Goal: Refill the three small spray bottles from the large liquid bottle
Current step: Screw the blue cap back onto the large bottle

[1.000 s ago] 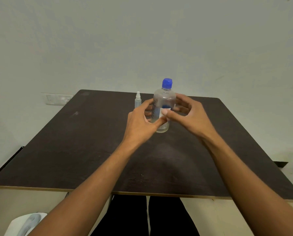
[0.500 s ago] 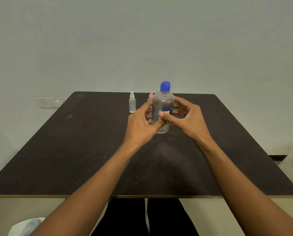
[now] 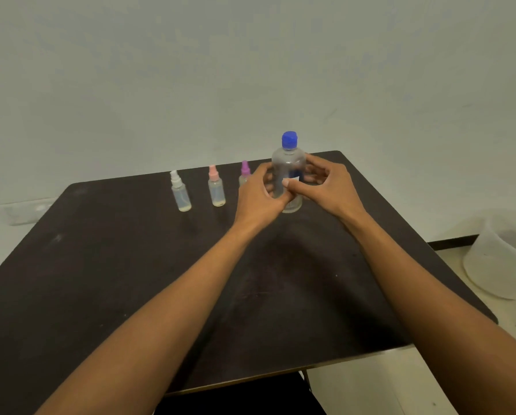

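A large clear bottle with a blue cap stands upright on the dark table, toward the far side. My left hand curls round its left side. From the right, my right hand wraps it, thumb on its front. To the left stand three small spray bottles in a row, each with a little liquid at the bottom: a white-capped one, a pink-capped one and a purple-capped one. My left hand hides the purple-capped one's lower half.
A translucent white plastic tub sits on the floor off the table's right edge. A wall socket plate shows low on the wall at left. The pale wall rises right behind the table's far edge.
The view has swung, so all three spray bottles now show to the left of the large bottle. Both hands have stayed around the large bottle, which stands in the same place.
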{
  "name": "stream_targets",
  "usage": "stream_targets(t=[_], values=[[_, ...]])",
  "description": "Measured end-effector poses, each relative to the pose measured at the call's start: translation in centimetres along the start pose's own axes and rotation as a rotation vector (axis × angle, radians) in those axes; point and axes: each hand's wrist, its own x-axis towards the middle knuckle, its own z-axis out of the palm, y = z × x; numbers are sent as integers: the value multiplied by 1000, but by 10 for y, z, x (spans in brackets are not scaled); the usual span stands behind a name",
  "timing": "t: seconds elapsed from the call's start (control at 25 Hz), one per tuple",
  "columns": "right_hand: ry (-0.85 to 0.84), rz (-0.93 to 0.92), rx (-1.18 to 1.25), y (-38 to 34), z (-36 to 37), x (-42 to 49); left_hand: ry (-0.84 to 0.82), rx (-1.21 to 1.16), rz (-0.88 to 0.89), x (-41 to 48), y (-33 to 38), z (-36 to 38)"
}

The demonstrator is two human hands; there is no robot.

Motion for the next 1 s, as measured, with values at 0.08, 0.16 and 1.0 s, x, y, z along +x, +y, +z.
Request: stream_targets(t=[0.08, 0.16, 1.0], values=[[11, 18, -15, 16, -11, 15, -23, -3, 2, 20, -4, 20], [22, 31, -43, 30, -22, 32, -30, 2, 8, 40, -10, 38], [17, 120, -1, 100, -28, 93, -92, 24, -48, 117, -58, 92]])
